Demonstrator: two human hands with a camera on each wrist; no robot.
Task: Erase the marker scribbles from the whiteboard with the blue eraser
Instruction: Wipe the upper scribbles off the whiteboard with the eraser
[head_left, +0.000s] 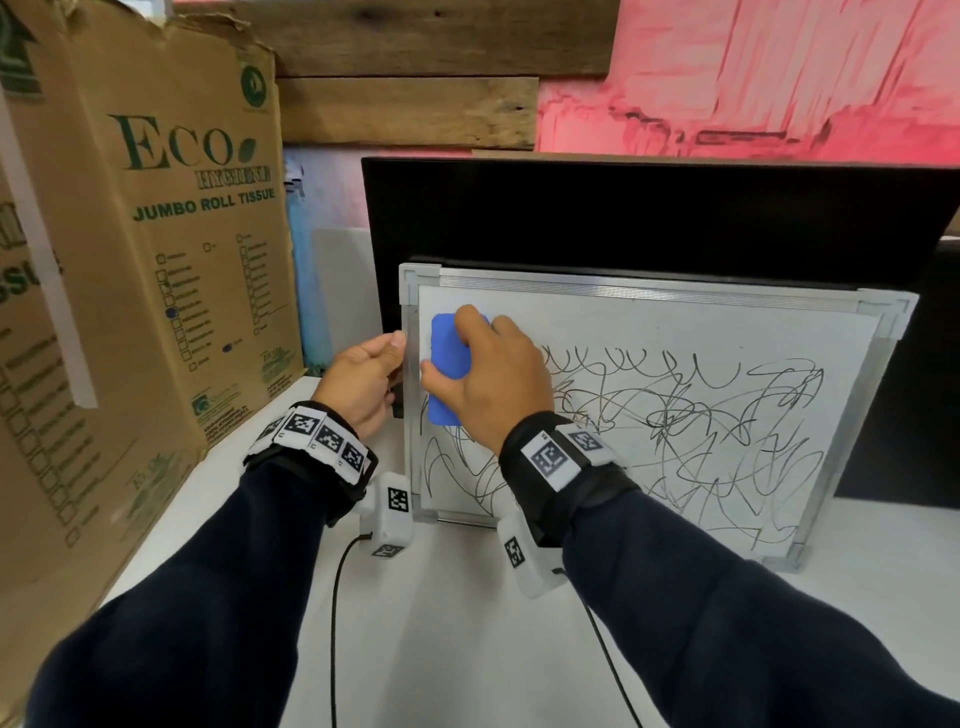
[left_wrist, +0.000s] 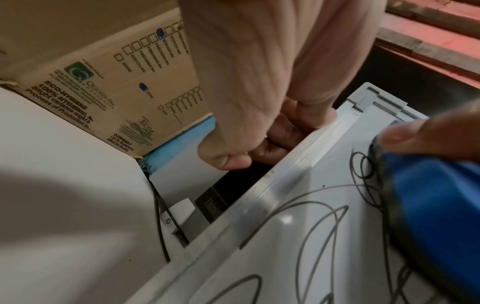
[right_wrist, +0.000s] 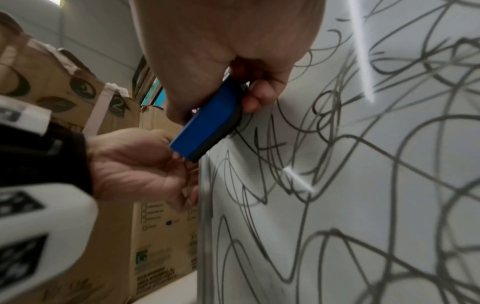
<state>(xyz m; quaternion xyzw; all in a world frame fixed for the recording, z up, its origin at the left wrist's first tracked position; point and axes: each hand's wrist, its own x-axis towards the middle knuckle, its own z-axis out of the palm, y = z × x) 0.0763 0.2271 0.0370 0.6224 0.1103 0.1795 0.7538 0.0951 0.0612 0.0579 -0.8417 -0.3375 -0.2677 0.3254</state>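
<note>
Right hand clamps a blue eraser flat on the whiteboard near its 10 o'clock corner.
Left hand pinches the frame's 9 o'clock edge; firm, overlapping strokes toward 3 o'clock should clear the scribbles.

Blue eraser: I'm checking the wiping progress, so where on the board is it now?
In the head view the blue eraser lies against the whiteboard's upper-left corner, gripped by the right hand, beside the left frame edge.
</note>
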